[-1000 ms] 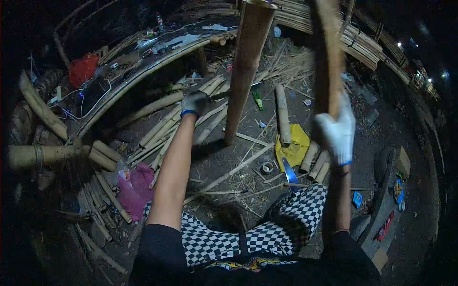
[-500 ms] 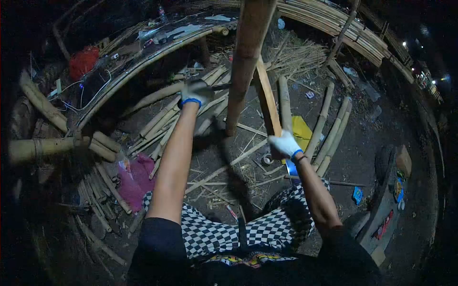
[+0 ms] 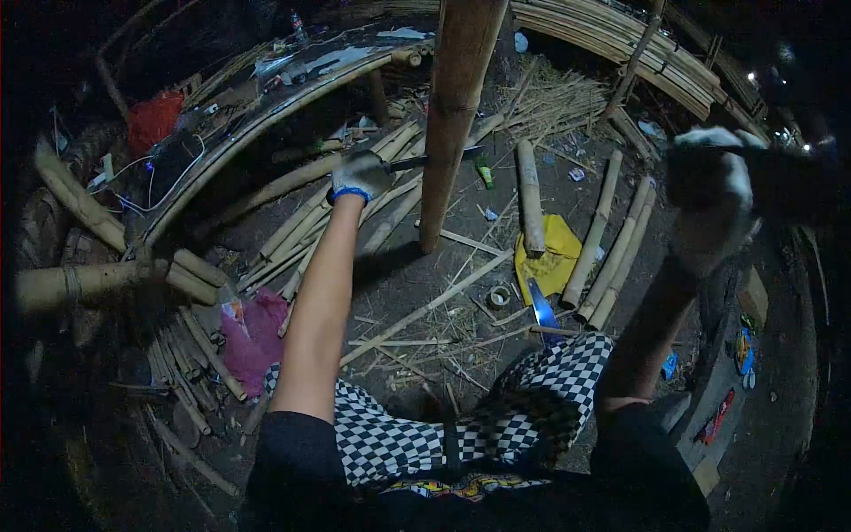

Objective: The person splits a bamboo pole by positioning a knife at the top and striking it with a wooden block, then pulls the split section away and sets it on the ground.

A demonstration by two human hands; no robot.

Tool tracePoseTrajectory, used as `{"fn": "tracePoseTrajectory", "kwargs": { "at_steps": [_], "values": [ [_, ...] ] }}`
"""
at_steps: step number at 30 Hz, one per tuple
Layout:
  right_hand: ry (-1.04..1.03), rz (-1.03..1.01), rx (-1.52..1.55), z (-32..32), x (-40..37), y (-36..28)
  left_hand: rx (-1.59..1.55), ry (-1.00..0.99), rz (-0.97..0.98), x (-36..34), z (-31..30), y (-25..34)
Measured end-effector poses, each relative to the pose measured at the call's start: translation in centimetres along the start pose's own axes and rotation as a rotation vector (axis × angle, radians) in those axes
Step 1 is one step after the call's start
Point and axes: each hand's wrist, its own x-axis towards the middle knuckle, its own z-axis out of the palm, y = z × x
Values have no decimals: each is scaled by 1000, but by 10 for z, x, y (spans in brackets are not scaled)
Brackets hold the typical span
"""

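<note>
My left hand [image 3: 362,176], in a whitish glove with a blue cuff, is closed around the handle of a long-bladed knife [image 3: 409,163]. Its dark blade points right and passes behind an upright bamboo pole [image 3: 450,115], with the tip showing on the far side. My right hand [image 3: 716,199], also gloved, is raised at the far right, dark and smeared by motion. A dark shape lies across its fingers, and I cannot tell whether it holds anything. Near my right knee is another shiny blade [image 3: 541,306], beside a yellow sheet [image 3: 550,253].
Cut bamboo poles [image 3: 596,226] lie on the ground at right, and split strips [image 3: 306,222] at left. A pink bag [image 3: 253,330] is near my left leg. A tape roll [image 3: 498,296] lies ahead. A bamboo-edged platform [image 3: 266,129] stands at far left, with an orange bag [image 3: 155,121].
My right hand has swung up and right, away from the pole. The bamboo strip it held beside the pole is gone from there, uncovering a green wrapper. My left hand stays nearly in place.
</note>
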Motion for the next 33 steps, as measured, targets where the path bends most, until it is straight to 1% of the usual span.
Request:
{"fn": "tracePoseTrajectory", "kwargs": {
  "at_steps": [1,3,4,5,6,7,8,9,10,12,13,14,16,17,18,19,20,21,22,24,25,26,27,28,29,30,31,32,33],
  "values": [
    [-119,-38,223,10,8,-3,5,-12,-4,0,-1,-1],
    [-232,-72,450,24,-4,12,6,-51,-17,4,3,-3],
    [-239,-24,474,25,-36,42,6,-75,-23,10,8,-5],
    [-169,34,216,27,-73,74,3,-116,-36,13,11,-5],
    [-175,185,-267,28,-118,105,6,-115,-36,9,10,-5],
    [-382,439,-684,28,-156,128,8,66,5,2,9,-3],
    [-643,757,-774,20,-187,140,7,246,47,-6,10,1],
    [-829,1131,-722,9,-209,159,6,248,51,-10,13,3],
    [-777,1204,-618,0,-226,153,-13,311,7,-10,17,2],
    [-800,1092,-670,-29,-258,156,-14,380,-60,-10,13,-8],
    [-733,1132,-582,-42,-276,157,-16,414,-94,-10,11,-13],
    [-775,1144,-717,-36,-268,123,-48,275,-152,-23,1,-7],
    [-715,1126,-818,-46,-286,95,-55,171,-155,-29,-4,-7],
    [-716,1138,-815,-60,-303,94,-47,235,-145,-27,5,-12],
    [-743,1154,-918,-77,-324,106,-42,228,-148,-27,9,-13],
    [-771,1161,-1019,-89,-337,119,-34,159,-109,-27,10,-14],
    [-770,1163,-1008,-95,-342,125,-21,92,-68,-30,9,-15],
    [-852,1167,-958,-100,-346,131,-86,53,-175,-48,-15,-1],
    [-931,1165,-911,-104,-346,138,-82,57,-175,-43,-18,-6],
    [-898,1105,-943,-109,-363,146,-123,269,15,-36,-30,-19],
    [-835,1168,-961,-110,-362,149,-57,259,-76,-35,-44,-21],
    [-773,1231,-979,-104,-353,143,8,245,-168,-51,-86,-14],
    [-700,1321,-967,-100,-349,139,6,172,-162,-63,-122,-11],
    [-707,1325,-964,-107,-357,149,7,100,-153,-71,-147,-10],
    [-761,1294,-930,-121,-371,169,10,94,-158,-77,-158,-12],
    [-810,1262,-896,-121,-373,173,43,90,-119,-80,-165,-15],
    [-661,1357,-838,-122,-378,173,78,89,-75,-79,-171,-16],
    [-655,1357,-836,-121,-369,167,82,91,-71,-79,-163,-14],
    [-855,1224,-881,-119,-358,159,6,80,-101,-80,-141,-9]
  ]
}}
